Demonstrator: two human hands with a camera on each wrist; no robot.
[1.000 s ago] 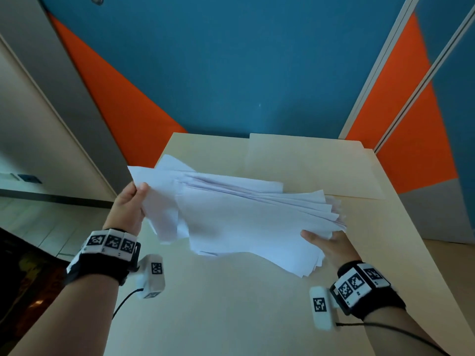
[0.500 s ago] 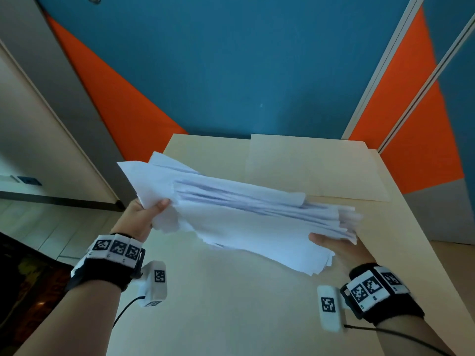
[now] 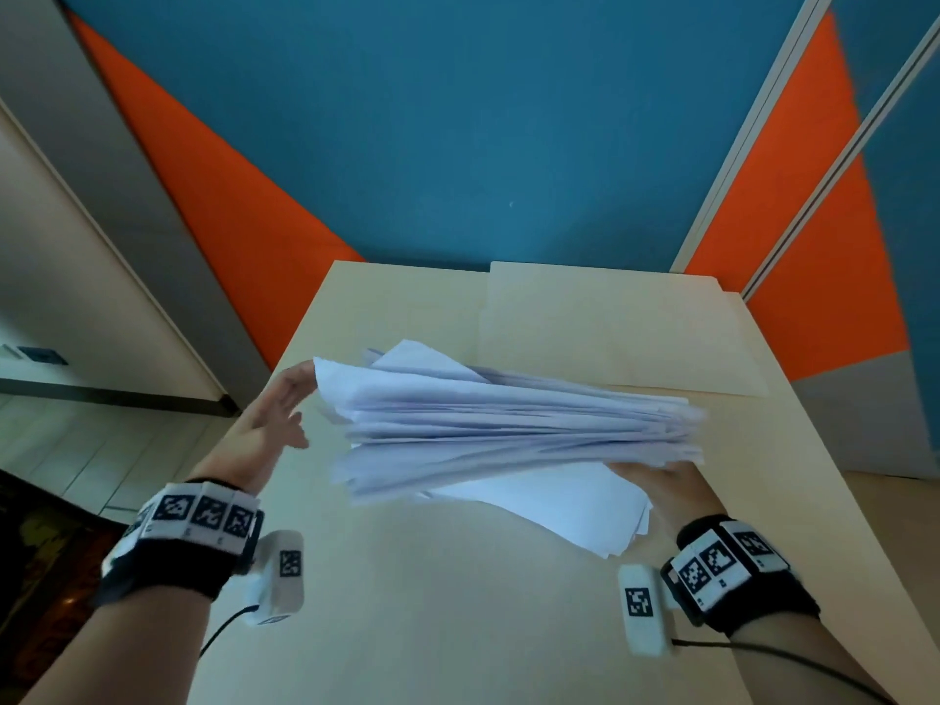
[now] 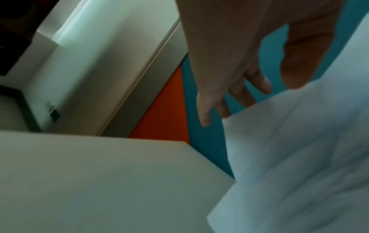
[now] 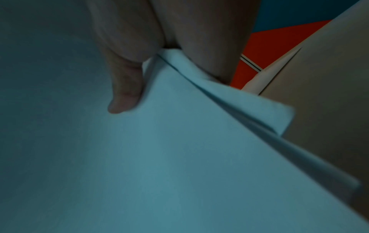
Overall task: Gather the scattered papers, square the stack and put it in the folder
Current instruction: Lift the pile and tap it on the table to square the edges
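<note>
An uneven stack of white papers [image 3: 508,429] hangs above the table, its sheets fanned and its edges out of line. My right hand [image 3: 656,475] grips the stack's right end from below; in the right wrist view my right hand [image 5: 159,63] has the thumb on one face of the papers [image 5: 159,157] and the fingers behind them. My left hand [image 3: 285,404] is open, its fingers straight beside the stack's left edge. In the left wrist view the left hand [image 4: 239,94] is spread next to the papers [image 4: 299,157]. A beige folder [image 3: 610,323] lies shut at the table's far right.
The pale wooden table [image 3: 432,628] ends just left of my left hand and runs along the right past my right wrist. A blue and orange wall [image 3: 458,145] stands right behind the table's far edge.
My left hand has let go of the stack's left end and opened flat beside it. The stack has shifted right and lower, carried by my right hand.
</note>
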